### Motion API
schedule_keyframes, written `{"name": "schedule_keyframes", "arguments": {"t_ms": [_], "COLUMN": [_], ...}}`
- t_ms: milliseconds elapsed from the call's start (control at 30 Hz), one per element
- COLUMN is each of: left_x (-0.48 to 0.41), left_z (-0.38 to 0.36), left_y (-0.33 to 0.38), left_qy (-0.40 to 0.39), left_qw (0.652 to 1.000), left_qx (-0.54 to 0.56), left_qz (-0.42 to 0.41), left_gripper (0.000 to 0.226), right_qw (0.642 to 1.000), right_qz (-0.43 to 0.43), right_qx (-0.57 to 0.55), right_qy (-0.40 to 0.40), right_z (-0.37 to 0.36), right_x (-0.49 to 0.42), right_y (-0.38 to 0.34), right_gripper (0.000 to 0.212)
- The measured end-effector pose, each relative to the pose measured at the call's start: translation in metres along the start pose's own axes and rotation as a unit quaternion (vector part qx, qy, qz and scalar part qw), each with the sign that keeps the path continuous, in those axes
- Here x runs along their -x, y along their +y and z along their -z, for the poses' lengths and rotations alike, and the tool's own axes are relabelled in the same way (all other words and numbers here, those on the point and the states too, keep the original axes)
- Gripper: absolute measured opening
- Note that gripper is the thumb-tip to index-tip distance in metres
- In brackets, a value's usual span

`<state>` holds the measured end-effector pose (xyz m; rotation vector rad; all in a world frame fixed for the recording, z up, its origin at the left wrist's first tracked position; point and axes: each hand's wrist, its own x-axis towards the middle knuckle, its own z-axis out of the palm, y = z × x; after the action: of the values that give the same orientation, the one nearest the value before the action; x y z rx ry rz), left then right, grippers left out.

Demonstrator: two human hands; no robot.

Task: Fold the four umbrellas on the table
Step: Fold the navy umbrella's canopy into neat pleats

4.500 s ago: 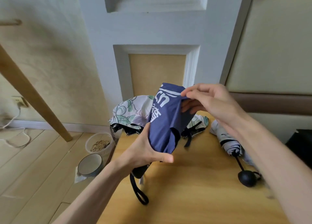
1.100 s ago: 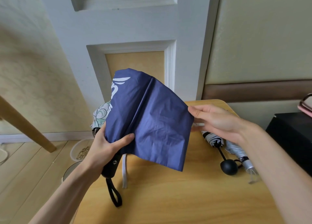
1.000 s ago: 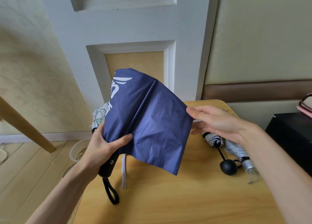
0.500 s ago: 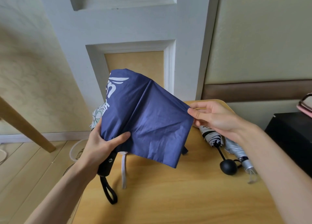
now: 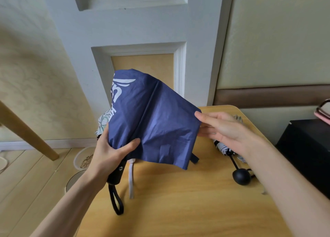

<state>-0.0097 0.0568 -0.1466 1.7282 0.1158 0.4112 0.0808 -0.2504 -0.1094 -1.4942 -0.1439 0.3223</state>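
Above the yellow wooden table (image 5: 178,210), we've got the navy blue fabric umbrella (image 5: 153,122) held up in the air. The big change is that a few seconds ago its canopy was a bunched-up wad between our hands. Now one panel is pulled out flat and wide, and it has barely shifted over the last second. So we reckon we're in the pleat-smoothing stage: each panel needs flattening and laying over before the thing can be rolled and strapped.

The left hand (image 5: 110,152) wraps around the umbrella just above its black handle (image 5: 117,174), thumb pressed across the cloth. The right hand (image 5: 221,127) pinches the panel's outer edge, fingers nearly straight, keeping it taut. The white closing strap (image 5: 131,179) dangles loose, so nothing is fastened yet.

Behind the navy one, a floral white-and-green umbrella (image 5: 103,119) peeks out. A pale umbrella with a black ball handle (image 5: 241,177) lies on the table under our right wrist. We can't make out the fourth clearly.
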Motion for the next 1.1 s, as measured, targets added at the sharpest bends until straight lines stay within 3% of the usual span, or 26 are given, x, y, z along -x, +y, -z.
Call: {"name": "schedule_keyframes", "arguments": {"t_ms": [100, 167, 267, 500, 667, 867, 1000, 1100], "left_x": [0.001, 0.003, 0.004, 0.007, 0.01, 0.014, 0.014, 0.009], "left_z": [-0.004, -0.007, -0.011, -0.014, -0.024, -0.026, -0.031, -0.028], "left_y": [0.002, 0.001, -0.003, -0.001, -0.002, 0.0, -0.002, -0.001], "left_qy": [0.023, 0.042, 0.057, 0.037, 0.038, 0.037, -0.021, -0.135], "left_qw": [0.999, 0.998, 0.997, 0.998, 0.998, 0.999, 1.0, 0.991], "left_qx": [-0.015, -0.034, -0.035, -0.027, -0.029, 0.001, 0.019, 0.001], "left_qz": [-0.02, -0.038, -0.046, -0.039, -0.04, -0.016, 0.014, 0.013], "left_gripper": [0.072, 0.067, 0.068, 0.076, 0.081, 0.089, 0.093, 0.13], "right_qw": [0.994, 0.981, 0.956, 0.969, 0.918, 0.914, 0.92, 0.944], "right_qz": [0.034, 0.074, 0.15, 0.146, 0.206, 0.243, 0.255, 0.227], "right_qx": [-0.034, 0.01, 0.065, 0.004, 0.136, 0.087, 0.08, 0.046], "right_qy": [0.103, 0.179, 0.242, 0.202, 0.31, 0.312, 0.287, 0.237], "right_z": [-0.016, -0.03, -0.049, -0.043, -0.047, -0.052, -0.06, -0.07], "right_x": [-0.004, -0.009, -0.011, -0.013, -0.015, -0.006, 0.003, 0.006], "right_y": [0.009, 0.015, 0.02, 0.015, 0.029, 0.017, -0.007, -0.031], "right_gripper": [0.019, 0.011, 0.016, 0.036, 0.025, 0.018, 0.014, 0.013]}}
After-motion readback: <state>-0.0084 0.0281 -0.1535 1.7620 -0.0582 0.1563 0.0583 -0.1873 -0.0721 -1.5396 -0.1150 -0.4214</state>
